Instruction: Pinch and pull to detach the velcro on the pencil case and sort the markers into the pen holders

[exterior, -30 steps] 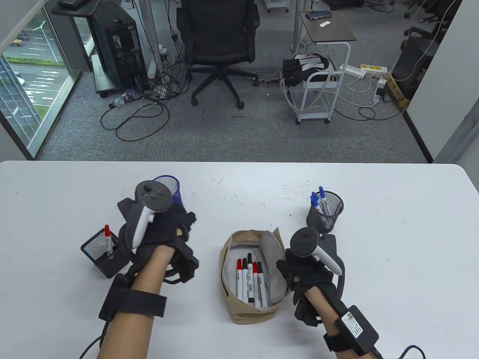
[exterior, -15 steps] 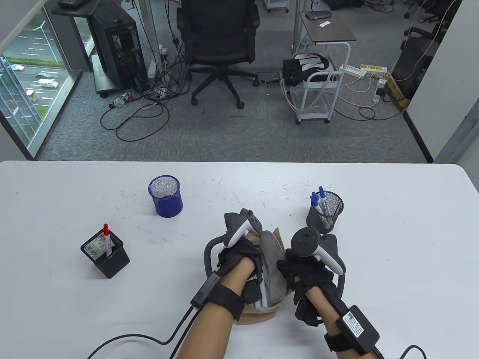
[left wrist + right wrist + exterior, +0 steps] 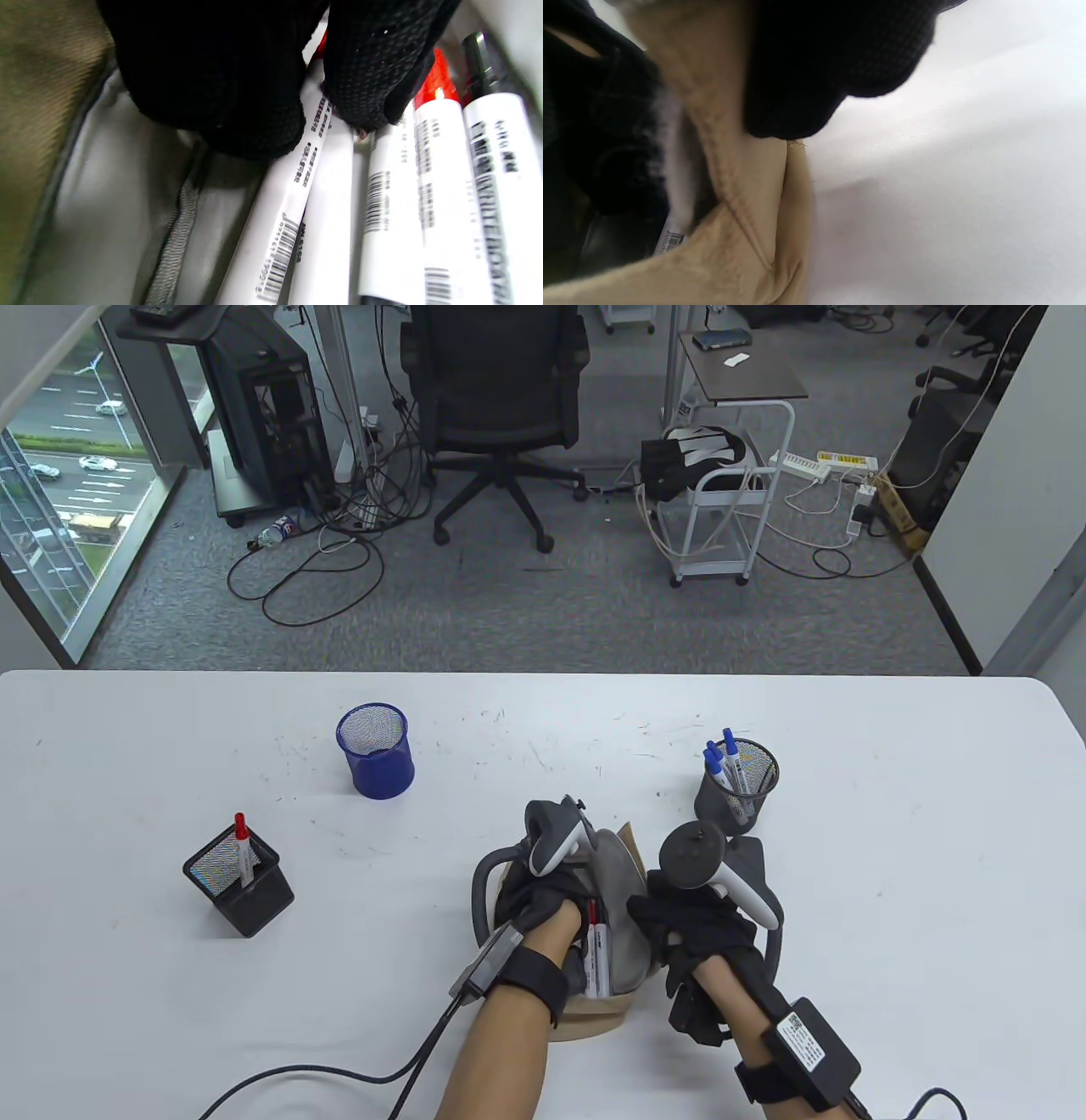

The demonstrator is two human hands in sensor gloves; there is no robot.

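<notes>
Left hand (image 3: 543, 903) is down inside the open case (image 3: 594, 1027), fingers (image 3: 263, 101) curled onto the leftmost marker (image 3: 292, 186); thumb and forefinger appear to pinch its barrel just below the red cap, though the wrist view does not show whether it has lifted clear of the neighbours. Going left to right on the table (image 3: 891, 899): black square holder (image 3: 242, 891) with one red marker upright in it, blue mesh cup (image 3: 373, 751) further back with nothing visible in it, then the case near the front edge, then the dark mesh cup (image 3: 736, 791) with blue markers (image 3: 728, 768), just behind my right hand (image 3: 691, 920). Right hand grips the case's right wall, fingers folded over the tan fabric rim (image 3: 746, 169), holding the mouth open. Handling estimate: markers are light, rigid, smooth plastic barrels lying side by side and touching, so they will likely roll and slip against each other; best hold is on the barrel near the cap end, lifting that end first. Case is soft cloth with a slick grey lining (image 3: 118, 203); it would probably collapse or slide without the bracing grip.
</notes>
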